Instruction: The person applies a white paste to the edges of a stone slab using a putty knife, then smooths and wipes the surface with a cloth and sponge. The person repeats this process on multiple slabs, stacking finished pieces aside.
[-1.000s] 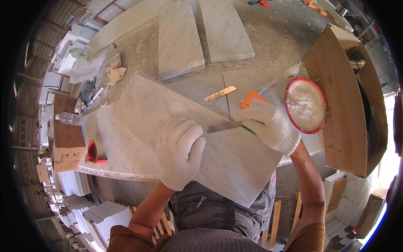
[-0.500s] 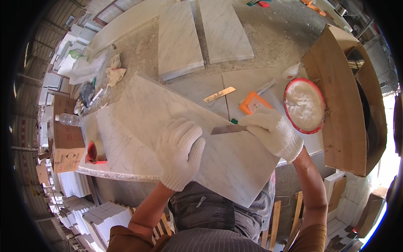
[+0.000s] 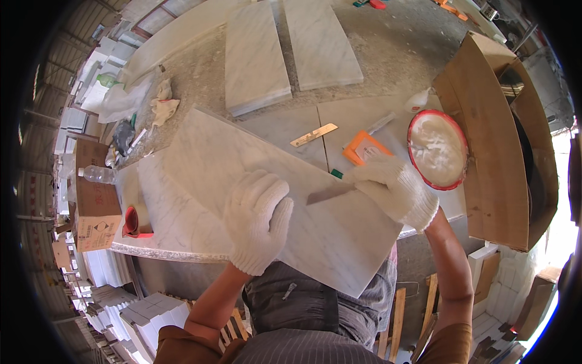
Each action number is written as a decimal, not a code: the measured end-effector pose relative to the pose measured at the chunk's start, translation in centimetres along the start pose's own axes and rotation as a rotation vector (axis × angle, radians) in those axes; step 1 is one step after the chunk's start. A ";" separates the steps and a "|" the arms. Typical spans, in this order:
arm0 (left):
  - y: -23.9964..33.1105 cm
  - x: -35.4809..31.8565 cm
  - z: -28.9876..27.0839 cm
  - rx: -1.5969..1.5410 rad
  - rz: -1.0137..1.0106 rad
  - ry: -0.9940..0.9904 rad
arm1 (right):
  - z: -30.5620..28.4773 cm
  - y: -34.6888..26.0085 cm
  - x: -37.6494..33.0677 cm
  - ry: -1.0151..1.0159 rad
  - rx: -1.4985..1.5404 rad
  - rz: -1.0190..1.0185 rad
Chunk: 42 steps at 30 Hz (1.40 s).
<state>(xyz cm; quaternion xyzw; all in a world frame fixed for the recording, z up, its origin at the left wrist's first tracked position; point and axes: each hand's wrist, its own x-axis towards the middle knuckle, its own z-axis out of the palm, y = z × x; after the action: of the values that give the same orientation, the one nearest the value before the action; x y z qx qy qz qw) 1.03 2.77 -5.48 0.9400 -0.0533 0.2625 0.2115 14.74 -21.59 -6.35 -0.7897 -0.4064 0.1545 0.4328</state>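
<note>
My right hand (image 3: 397, 191), in a white knitted glove, pinches a flat metal scraper (image 3: 330, 192). Its blade points left, just over the pale grey-veined marble slab (image 3: 267, 161); whether it touches the stone I cannot tell, and the glove hides its handle end. The slab lies at a slant, its near corner reaching past the table edge toward my apron. On the slab's near-left part rests my left hand (image 3: 257, 221), gloved too, with loosely bent fingers and nothing seen in them. Beyond the right hand lie an orange tool (image 3: 367, 147) with a white label and a small green piece (image 3: 336, 174).
A red-rimmed bowl of white paste (image 3: 438, 150) stands right, beside an open cardboard box (image 3: 485, 145). A brass-coloured metal strip (image 3: 313, 134) lies beyond the slab. Two more marble slabs (image 3: 257, 60) lie farther off. At left are a tape roll (image 3: 138, 219) and a plastic bottle (image 3: 97, 175).
The scraper has tilted, its free end now slightly lower, and the right hand has turned a little with it. My left hand stays on the slab. The whole view has shifted slightly.
</note>
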 end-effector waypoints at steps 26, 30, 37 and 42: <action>0.1 -0.1 -0.2 0.001 0.031 -0.024 | 2.1 4.5 -4.6 0.344 1.031 0.415; -0.3 -0.4 -0.3 -0.042 0.007 -0.020 | 4.4 3.8 -6.2 0.561 1.144 0.474; -0.3 -0.1 -1.9 -0.250 -0.420 -0.078 | 6.5 0.3 -8.3 1.045 1.084 0.355; -9.7 1.4 -5.3 0.475 -0.351 -0.046 | 7.1 -0.5 -11.5 1.055 0.908 0.364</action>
<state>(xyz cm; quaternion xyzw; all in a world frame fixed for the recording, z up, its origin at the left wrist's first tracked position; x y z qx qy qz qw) 1.82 13.79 -4.25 0.9636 0.1683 0.2057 0.0267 3.16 -26.40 -11.29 -0.5566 0.0990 -0.0242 0.8245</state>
